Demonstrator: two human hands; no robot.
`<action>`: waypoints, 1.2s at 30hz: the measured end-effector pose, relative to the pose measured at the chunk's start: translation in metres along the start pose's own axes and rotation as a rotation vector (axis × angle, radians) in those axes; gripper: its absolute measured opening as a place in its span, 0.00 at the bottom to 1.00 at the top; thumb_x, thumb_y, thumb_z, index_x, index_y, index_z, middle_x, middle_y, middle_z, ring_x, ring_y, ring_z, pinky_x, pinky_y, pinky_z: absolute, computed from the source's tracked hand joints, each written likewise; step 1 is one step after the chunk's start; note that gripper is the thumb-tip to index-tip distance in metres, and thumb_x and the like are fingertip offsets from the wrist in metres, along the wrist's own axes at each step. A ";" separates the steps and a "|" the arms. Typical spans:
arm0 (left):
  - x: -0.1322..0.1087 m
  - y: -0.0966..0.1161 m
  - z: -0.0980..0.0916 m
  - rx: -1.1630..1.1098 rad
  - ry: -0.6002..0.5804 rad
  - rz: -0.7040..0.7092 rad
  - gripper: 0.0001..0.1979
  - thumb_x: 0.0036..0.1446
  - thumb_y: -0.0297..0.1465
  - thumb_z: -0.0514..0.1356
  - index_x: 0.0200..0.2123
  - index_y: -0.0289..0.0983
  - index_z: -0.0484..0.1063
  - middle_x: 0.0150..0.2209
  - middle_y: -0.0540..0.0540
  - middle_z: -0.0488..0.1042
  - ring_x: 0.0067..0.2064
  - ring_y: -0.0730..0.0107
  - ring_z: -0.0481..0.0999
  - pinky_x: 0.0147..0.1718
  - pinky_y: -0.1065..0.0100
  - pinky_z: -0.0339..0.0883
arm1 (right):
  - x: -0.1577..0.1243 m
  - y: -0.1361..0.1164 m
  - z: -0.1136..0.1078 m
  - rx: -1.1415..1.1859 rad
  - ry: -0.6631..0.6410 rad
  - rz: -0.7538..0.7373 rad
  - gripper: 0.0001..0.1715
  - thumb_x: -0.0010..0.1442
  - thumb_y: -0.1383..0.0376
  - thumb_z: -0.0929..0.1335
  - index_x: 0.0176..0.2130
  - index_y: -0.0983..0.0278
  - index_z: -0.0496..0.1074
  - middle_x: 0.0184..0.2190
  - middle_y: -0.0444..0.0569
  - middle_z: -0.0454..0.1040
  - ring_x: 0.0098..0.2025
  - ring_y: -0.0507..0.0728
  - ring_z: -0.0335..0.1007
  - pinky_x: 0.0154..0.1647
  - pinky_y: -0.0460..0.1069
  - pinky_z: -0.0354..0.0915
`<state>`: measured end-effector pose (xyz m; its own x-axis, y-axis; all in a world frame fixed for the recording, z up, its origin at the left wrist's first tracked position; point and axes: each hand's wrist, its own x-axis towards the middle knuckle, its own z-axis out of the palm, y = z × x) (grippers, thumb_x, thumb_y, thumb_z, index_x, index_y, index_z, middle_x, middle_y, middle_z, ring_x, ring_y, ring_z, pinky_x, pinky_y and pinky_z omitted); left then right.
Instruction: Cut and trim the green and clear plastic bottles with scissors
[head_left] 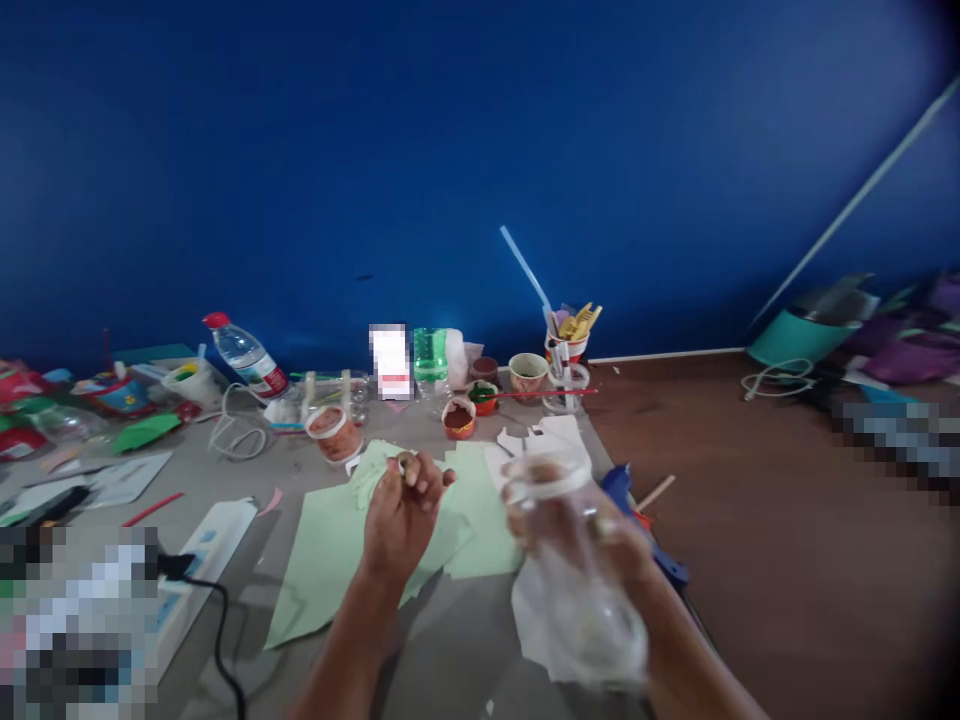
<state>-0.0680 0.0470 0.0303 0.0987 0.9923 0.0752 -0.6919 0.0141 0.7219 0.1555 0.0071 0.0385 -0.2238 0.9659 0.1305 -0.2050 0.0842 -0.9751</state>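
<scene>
My right hand (622, 545) is wrapped round a clear plastic bottle (589, 610), blurred by motion. A white band runs round the bottle's upper end, and its lower end tilts toward me. My left hand (405, 505) is closed, its fingers curled in above the pale green paper (322, 550); whatever may be between the fingertips is too small to make out. White paper pieces (540, 625) lie partly under the bottle. A brown-smeared plastic cup (337, 435) stands just beyond my left hand, beside a crumpled green sheet (367, 475).
Paint cups (458, 420) and a red stick (540, 393) lie toward the wall. A cup of wooden cutlery (568, 345) stands at the back right. On the left are a red-capped bottle (251, 355) and a power strip (199, 570). A blue glue gun (622, 495) sits at the right edge.
</scene>
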 end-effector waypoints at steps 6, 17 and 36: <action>-0.009 -0.020 0.013 0.314 -0.038 0.002 0.36 0.39 0.66 0.55 0.29 0.37 0.70 0.28 0.48 0.65 0.23 0.74 0.59 0.26 0.66 0.58 | 0.015 0.013 0.019 0.233 -0.157 0.074 0.35 0.47 0.49 0.72 0.50 0.62 0.69 0.32 0.49 0.72 0.31 0.56 0.67 0.35 0.51 0.63; -0.010 -0.026 -0.008 0.645 -0.101 0.055 0.21 0.57 0.48 0.58 0.24 0.37 0.63 0.21 0.53 0.58 0.24 0.75 0.56 0.26 0.68 0.50 | 0.020 0.019 0.021 0.144 -0.144 0.083 0.43 0.47 0.50 0.75 0.57 0.61 0.64 0.45 0.53 0.74 0.39 0.57 0.72 0.43 0.53 0.66; -0.013 -0.026 0.003 0.407 0.028 0.145 0.18 0.57 0.41 0.61 0.22 0.36 0.63 0.23 0.53 0.59 0.27 0.76 0.59 0.27 0.72 0.54 | 0.011 0.035 0.046 -0.442 0.133 0.060 0.56 0.49 0.61 0.74 0.66 0.65 0.44 0.61 0.61 0.61 0.61 0.67 0.59 0.60 0.61 0.57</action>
<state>-0.0496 0.0329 0.0128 -0.0022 0.9834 0.1812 -0.3586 -0.1700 0.9179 0.1025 0.0094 0.0138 -0.0924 0.9928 0.0757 0.2369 0.0958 -0.9668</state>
